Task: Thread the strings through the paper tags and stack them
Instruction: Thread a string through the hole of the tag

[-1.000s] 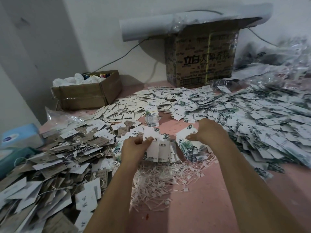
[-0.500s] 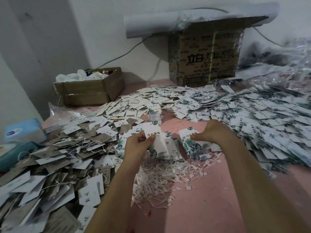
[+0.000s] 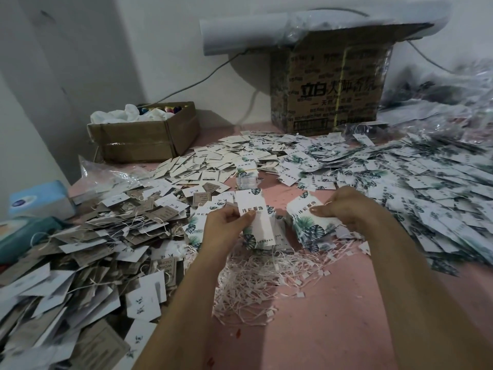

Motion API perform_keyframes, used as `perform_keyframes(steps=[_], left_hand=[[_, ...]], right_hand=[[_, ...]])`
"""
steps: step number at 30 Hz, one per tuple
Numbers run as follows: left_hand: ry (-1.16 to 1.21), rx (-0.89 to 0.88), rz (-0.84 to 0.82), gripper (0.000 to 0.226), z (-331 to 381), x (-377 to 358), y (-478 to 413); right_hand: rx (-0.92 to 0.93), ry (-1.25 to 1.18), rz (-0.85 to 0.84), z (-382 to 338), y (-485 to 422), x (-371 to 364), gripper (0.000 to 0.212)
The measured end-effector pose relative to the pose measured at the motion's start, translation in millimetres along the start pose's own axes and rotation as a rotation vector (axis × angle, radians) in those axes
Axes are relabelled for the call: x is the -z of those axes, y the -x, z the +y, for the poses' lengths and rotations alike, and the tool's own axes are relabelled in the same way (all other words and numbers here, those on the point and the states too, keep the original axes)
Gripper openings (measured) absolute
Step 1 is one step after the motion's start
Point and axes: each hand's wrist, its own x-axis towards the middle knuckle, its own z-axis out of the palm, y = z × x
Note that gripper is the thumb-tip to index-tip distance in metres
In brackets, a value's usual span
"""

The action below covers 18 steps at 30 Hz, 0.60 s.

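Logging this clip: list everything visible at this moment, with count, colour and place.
table: one, pink, under everything
leaf tags: many, white with green leaves, spread across the right
cream tags: many, cream, middle back
strung tags: many, brown and white, heaped on the left
strings: many, white, tangled pile at front centre
small box: one, brown cardboard, back left
big box: one, brown cardboard, back by the wall
roll: one, white, lying on the big box
tissue pack: one, blue, left edge
held tag: one, white with leaves, centre
tag stack: one, leaf print, centre right
left hand: pinches the held tag
right hand: holds the tag stack
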Motion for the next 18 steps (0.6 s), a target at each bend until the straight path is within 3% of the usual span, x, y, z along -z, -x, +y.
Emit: perform_keyframes(steps=[14, 18], left_hand=[[0.048, 0.018, -0.039, 0.005, 1.6, -1.2, 3.0], [0.053, -0.025, -0.072, 0.007, 3.5, -3.1, 3.8]], right_hand=[[-0.013, -0.064, -0.091, 4.5, 0.7, 7.6, 0.015], [0.058, -0.126, -0.092, -2.8, 7.1, 11.2, 0.015]])
